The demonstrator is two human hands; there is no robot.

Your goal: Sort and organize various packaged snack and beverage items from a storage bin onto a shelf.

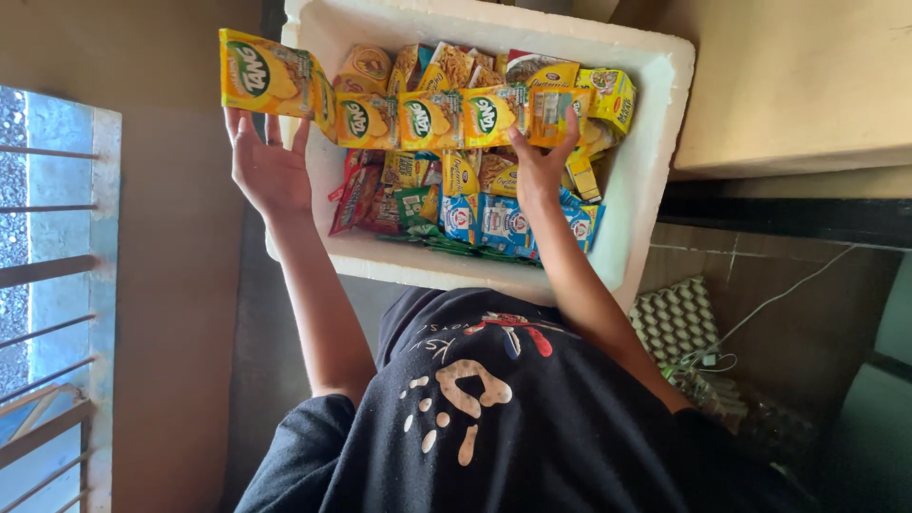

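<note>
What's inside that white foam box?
The white foam box holds snack packets in yellow, red, green and blue. A strip of yellow sachets, stretched between both hands, covers part of them; the bottom is hidden.

Looks like a small neighbourhood shop. Stock packed tight in a white foam box (655, 114): a joined strip of yellow drink-powder sachets (408, 109), noodle packets (456, 66), blue and green snack packets (494, 223). Stacked egg trays (674, 318) just beside it, a barred window (47, 285) to one side, plain brown walls around.
</note>
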